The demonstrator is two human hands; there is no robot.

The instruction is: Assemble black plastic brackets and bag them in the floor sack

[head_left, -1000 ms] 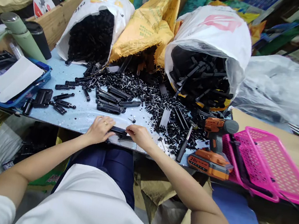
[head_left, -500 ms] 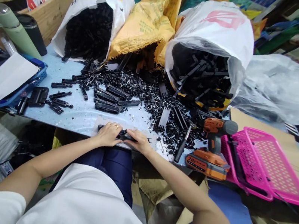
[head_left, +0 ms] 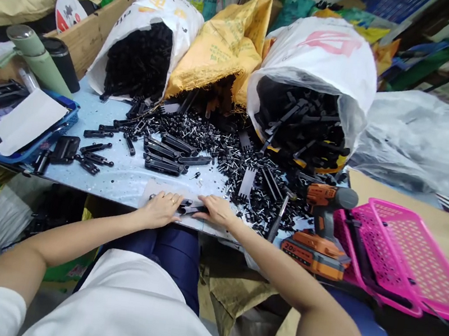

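A long black plastic part (head_left: 187,206) lies on a pale board at the near edge of the light blue table (head_left: 121,174). My left hand (head_left: 161,209), a ring on one finger, is closed over the part's left end. My right hand (head_left: 216,210) presses down on its right end with fingers curled. Only the middle of the part shows between the two hands. A heap of small black pieces (head_left: 231,152) and several finished black parts (head_left: 167,153) lie just beyond.
Three sacks of black parts (head_left: 139,58) lie open at the back. An orange cordless drill (head_left: 319,228) stands right of my hands, beside pink baskets (head_left: 402,253). A blue tray with paper (head_left: 22,124) and a green flask (head_left: 37,59) are at the left.
Both hands have stayed on the black part at the table edge, shifting slightly on it. The camera view has moved a little.
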